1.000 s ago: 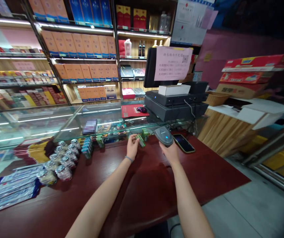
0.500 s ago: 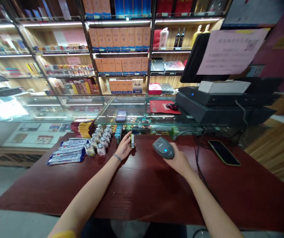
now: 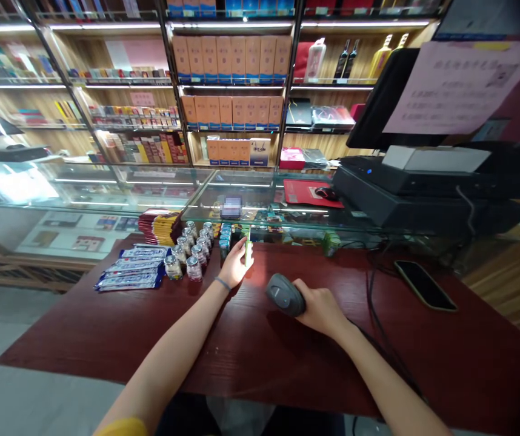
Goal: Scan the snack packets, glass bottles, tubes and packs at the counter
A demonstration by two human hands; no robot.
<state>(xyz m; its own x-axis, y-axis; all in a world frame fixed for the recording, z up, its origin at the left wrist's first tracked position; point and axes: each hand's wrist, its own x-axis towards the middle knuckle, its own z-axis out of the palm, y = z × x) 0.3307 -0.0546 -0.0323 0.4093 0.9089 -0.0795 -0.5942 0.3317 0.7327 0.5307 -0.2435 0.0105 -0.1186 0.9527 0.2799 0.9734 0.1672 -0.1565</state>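
My left hand is closed around a small green and white pack, held upright just above the dark red table. In my right hand is a grey barcode scanner, its head tilted towards the pack. A reddish glow falls on the table between the two. Beside my left hand stands a row of small blue-green containers. Farther left are rows of small clear jars with silvery lids, then a fanned stack of blue and white packets.
Yellow and dark red packets stand behind the jars. A phone lies at the right, with black cables near my right forearm. A glass counter borders the table's far side, with a monitor and mouse on it.
The scanner has swung left and its head now points more towards the pack; its blue light no longer shows. A reddish glow has appeared. The pack has turned edge-on in my left hand.
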